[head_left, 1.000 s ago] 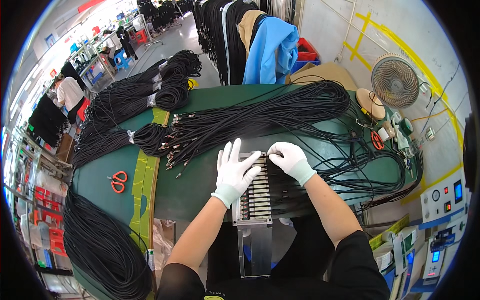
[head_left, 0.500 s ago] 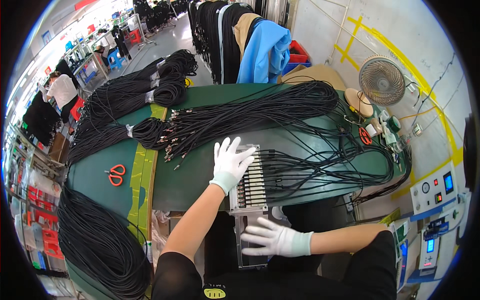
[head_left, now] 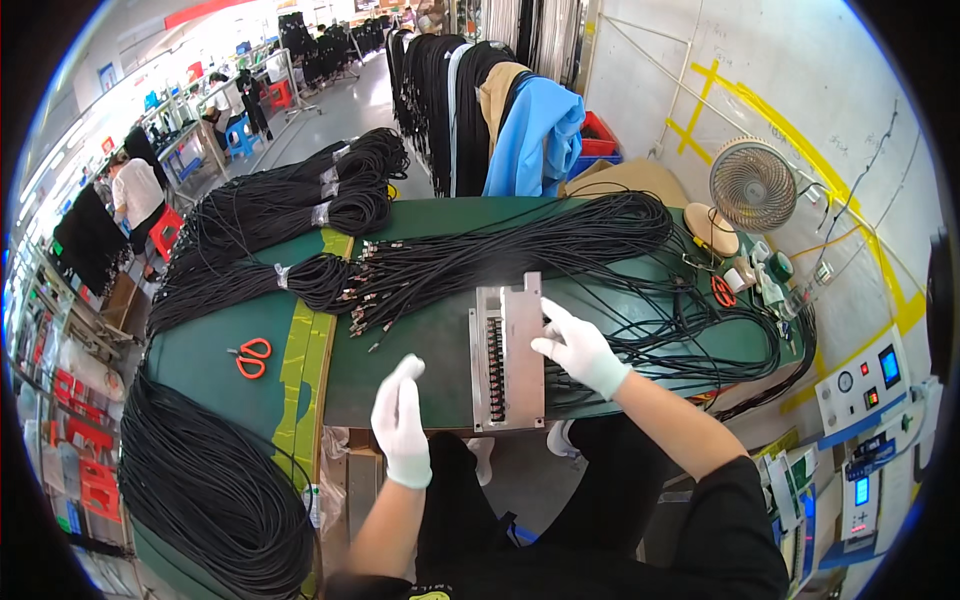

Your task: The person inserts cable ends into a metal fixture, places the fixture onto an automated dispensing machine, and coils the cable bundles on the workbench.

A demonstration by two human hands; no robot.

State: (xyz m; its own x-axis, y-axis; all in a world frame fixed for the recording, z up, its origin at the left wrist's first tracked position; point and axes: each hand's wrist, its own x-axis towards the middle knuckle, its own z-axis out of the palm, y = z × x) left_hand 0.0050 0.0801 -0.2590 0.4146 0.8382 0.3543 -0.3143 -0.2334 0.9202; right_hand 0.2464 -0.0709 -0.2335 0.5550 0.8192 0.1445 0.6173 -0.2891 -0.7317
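One flat metal plate (head_left: 522, 350) lies near the front edge of the green desk (head_left: 420, 350), covering a narrow fixture (head_left: 492, 368) whose row of small contacts shows along its left side. The right hand (head_left: 578, 346), gloved in white, rests its fingers on the plate's right edge in a light grip, where black cables (head_left: 640, 330) run in beneath it. The left hand (head_left: 402, 420), gloved too, hangs released, holding nothing, just left of the fixture at the desk's edge. As I judge it, the smooth plate could slide under the cotton glove and drag or pinch the thin cable ends, since only one hand steadies it. Further out lie bundled black cable coils (head_left: 300, 215), orange scissors (head_left: 250, 357) and a small fan (head_left: 752, 185).
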